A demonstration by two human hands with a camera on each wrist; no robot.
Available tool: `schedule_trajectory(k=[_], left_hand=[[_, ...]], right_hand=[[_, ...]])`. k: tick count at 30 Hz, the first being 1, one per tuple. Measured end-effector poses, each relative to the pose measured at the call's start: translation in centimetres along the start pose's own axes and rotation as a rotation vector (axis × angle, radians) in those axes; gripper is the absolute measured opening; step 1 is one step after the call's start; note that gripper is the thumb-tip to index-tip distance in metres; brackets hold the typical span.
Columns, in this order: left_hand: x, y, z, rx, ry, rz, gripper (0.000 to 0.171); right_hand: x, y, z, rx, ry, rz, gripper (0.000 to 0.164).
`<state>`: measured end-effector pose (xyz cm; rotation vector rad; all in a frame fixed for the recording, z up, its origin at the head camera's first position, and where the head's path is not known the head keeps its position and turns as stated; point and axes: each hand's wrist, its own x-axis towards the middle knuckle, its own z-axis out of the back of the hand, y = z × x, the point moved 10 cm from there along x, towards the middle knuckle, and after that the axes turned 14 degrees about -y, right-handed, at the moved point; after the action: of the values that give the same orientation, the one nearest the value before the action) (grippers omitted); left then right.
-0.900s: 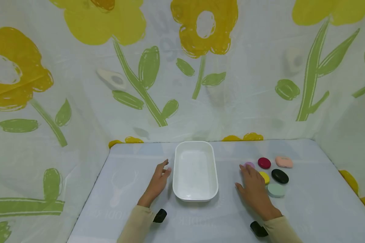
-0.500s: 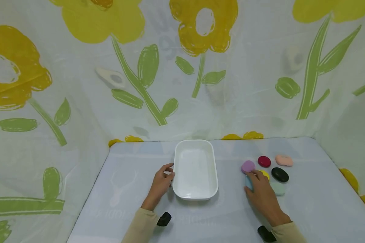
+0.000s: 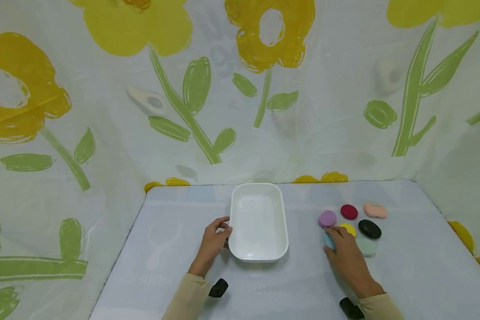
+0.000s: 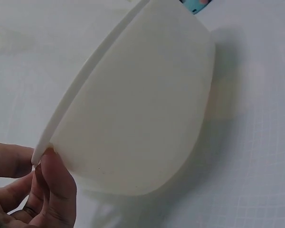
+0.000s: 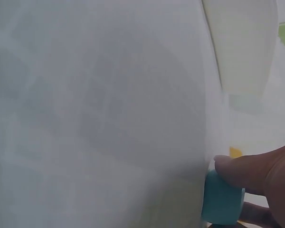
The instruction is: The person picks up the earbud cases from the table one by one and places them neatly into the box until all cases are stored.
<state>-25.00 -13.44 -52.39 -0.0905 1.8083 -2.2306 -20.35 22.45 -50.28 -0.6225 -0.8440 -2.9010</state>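
A white rectangular dish (image 3: 258,226) stands in the middle of the table. My left hand (image 3: 213,244) pinches its left rim, the thumb on one side and a finger on the other, as the left wrist view shows close up. To the right, my right hand (image 3: 347,258) holds a light blue bar of soap (image 3: 328,241) at the table surface. In the right wrist view the thumb lies along one side of that blue soap (image 5: 222,199), with fingers partly hidden behind it. A purple soap (image 3: 327,218) lies just beyond the right fingertips, and a yellow soap (image 3: 348,230) is partly covered by the hand.
Beyond and beside my right hand lie a red soap (image 3: 349,212), a pink soap (image 3: 375,210), a black soap (image 3: 370,229) and a pale green soap (image 3: 366,247). A flower-printed curtain (image 3: 324,142) hangs behind the table (image 3: 172,213).
My left hand has moved right onto the dish's rim. My right hand has shifted back from over the purple soap, uncovering it, and now holds the blue soap.
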Motion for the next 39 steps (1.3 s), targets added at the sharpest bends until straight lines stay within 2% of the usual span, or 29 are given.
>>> schedule_trajectory(k=[7, 13, 16, 22, 26, 39], left_hand=[[-0.3, -0.3, 0.1, -0.022, -0.007, 0.020, 0.041], [-0.3, 0.1, 0.1, -0.028, -0.019, 0.041, 0.042], [-0.2, 0.3, 0.1, -0.033, -0.021, 0.051, 0.042], [-0.3, 0.4, 0.1, -0.049, -0.018, 0.062, 0.042], [-0.2, 0.5, 0.0, -0.052, -0.017, 0.071, 0.041], [-0.1, 0.8, -0.1, -0.064, -0.025, 0.073, 0.040]], right_hand=[[0.3, -0.4, -0.3, 0.015, 0.046, -0.009, 0.058], [0.9, -0.4, -0.4, 0.022, 0.139, -0.091, 0.060], [1.3, 0.2, -0.3, 0.040, 0.135, -0.107, 0.060], [2.9, 2.8, 0.4, 0.100, 0.067, -0.069, 0.060], [4.3, 4.9, 0.5, 0.141, 0.061, -0.060, 0.061], [7.9, 11.6, -1.5, 0.274, 0.132, -0.040, 0.062]])
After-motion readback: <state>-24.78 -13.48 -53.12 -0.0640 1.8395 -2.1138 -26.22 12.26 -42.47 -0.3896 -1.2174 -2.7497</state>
